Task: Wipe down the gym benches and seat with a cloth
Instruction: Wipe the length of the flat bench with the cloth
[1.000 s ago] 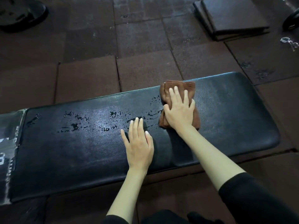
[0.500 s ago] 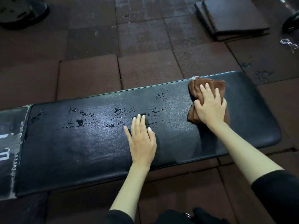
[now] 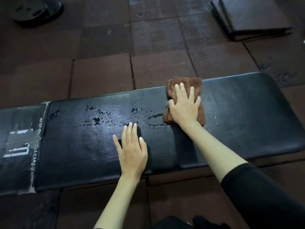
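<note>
brown folded cloth [image 3: 197, 83] swept back to wet streaks [image 3: 155, 115]; flat right hand [image 3: 184, 108] presses it, open left hand [image 3: 132, 151] braces black padded counter [image 3: 239, 113].

Gym: padded bench [image 3: 231, 123], rubber floor tiles [image 3: 102, 75]

- A person's right hand [image 3: 184, 107] presses flat, fingers spread, on a folded brown cloth [image 3: 195, 83] at the far edge of a black padded bench [image 3: 247, 113].
- The left hand [image 3: 132, 150] lies palm-down on the bench pad, nearer the person and to the left of the cloth.
- Water droplets [image 3: 102, 118] streak the pad just beyond the left hand's fingertips.
- Stacked dark mats [image 3: 252, 17] lie on the floor tiles [image 3: 102, 75], far beyond the right hand.
</note>
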A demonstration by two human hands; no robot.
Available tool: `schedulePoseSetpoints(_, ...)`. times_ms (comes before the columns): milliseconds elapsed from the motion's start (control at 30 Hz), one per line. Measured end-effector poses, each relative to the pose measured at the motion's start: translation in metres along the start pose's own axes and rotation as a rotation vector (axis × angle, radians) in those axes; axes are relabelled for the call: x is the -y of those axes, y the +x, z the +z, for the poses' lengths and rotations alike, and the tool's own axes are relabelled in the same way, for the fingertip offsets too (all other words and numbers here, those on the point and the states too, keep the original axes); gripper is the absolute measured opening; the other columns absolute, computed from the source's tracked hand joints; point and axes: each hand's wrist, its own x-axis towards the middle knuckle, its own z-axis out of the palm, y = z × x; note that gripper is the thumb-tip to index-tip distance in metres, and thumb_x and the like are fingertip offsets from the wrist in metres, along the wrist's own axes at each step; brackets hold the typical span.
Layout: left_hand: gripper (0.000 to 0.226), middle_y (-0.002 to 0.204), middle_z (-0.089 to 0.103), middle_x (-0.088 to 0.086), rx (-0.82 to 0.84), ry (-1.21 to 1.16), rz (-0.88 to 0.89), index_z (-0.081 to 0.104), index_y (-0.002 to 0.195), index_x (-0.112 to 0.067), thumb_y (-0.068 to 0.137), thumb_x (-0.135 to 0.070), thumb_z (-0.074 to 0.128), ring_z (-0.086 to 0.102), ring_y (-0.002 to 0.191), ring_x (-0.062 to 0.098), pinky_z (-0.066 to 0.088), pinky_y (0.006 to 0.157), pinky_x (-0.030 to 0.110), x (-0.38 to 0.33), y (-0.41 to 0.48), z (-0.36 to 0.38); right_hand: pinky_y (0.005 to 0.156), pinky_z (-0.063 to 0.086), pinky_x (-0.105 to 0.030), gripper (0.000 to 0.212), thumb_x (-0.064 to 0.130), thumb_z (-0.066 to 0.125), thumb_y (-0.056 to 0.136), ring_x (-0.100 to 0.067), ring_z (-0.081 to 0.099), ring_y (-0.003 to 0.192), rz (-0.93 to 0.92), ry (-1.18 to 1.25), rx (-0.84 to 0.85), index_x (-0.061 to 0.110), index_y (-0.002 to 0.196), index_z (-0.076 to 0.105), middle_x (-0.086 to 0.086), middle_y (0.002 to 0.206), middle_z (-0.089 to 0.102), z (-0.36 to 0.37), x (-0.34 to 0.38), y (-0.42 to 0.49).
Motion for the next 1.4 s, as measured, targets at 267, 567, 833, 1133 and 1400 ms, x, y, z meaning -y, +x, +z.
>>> schedulePoseSetpoints(267, 0.055, 0.150, 0.037, 0.005, 0.007, 0.023, -0.032, 0.037, 0.143, -0.009, 0.093, -0.028, 0.026, 0.027, 0.141, 0.019, 0.004, 0.116, 0.050, 0.006, 0.002, 0.000, 0.111, 0.015, -0.049, 0.068, 0.051, 0.024, 0.082, -0.026, 0.019, 0.145, -0.368, -0.025, 0.080, 0.030, 0.147, 0.031, 0.009, 0.155, 0.026, 0.011, 0.019, -0.040)
schedulePoseSetpoints(567, 0.054, 0.150, 0.037, 0.005, -0.019, -0.056, -0.056, 0.037, 0.143, -0.009, 0.094, -0.028, 0.024, 0.026, 0.142, 0.018, 0.001, 0.117, 0.047, 0.008, 0.003, 0.000, 0.114, 0.008, -0.046, 0.063, 0.045, 0.038, 0.086, -0.021, 0.011, 0.146, -0.059, -0.007, -0.012, 0.037, 0.148, 0.024, 0.014, 0.157, 0.017, -0.011, -0.063, -0.030)
schedulePoseSetpoints(833, 0.054, 0.151, 0.035, 0.002, -0.041, -0.068, -0.078, 0.035, 0.144, -0.011, 0.094, -0.028, 0.025, 0.022, 0.143, 0.016, -0.004, 0.117, 0.046, 0.027, 0.006, -0.015, 0.113, 0.006, -0.053, 0.065, 0.040, 0.039, 0.093, -0.027, 0.003, 0.147, 0.124, 0.005, -0.038, 0.027, 0.152, 0.014, 0.007, 0.160, 0.008, 0.006, -0.006, -0.041)
schedulePoseSetpoints(1133, 0.055, 0.149, 0.039, 0.005, -0.070, 0.003, -0.132, 0.039, 0.142, -0.008, 0.092, -0.028, 0.025, 0.028, 0.141, 0.020, 0.003, 0.116, 0.051, 0.073, 0.008, -0.024, 0.113, 0.004, -0.054, 0.069, 0.046, 0.038, 0.093, -0.029, 0.001, 0.146, -0.126, -0.021, 0.048, 0.026, 0.153, 0.009, 0.007, 0.160, 0.003, 0.037, 0.106, -0.073)
schedulePoseSetpoints(1400, 0.055, 0.151, 0.035, 0.005, -0.036, -0.011, -0.141, 0.036, 0.143, -0.010, 0.093, -0.029, 0.022, 0.025, 0.142, 0.020, 0.001, 0.117, 0.049, 0.075, 0.007, -0.021, 0.107, 0.020, -0.046, 0.066, 0.048, 0.035, 0.077, -0.027, 0.036, 0.138, -0.476, -0.001, 0.062, 0.029, 0.139, 0.047, 0.007, 0.147, 0.042, 0.036, 0.086, -0.085)
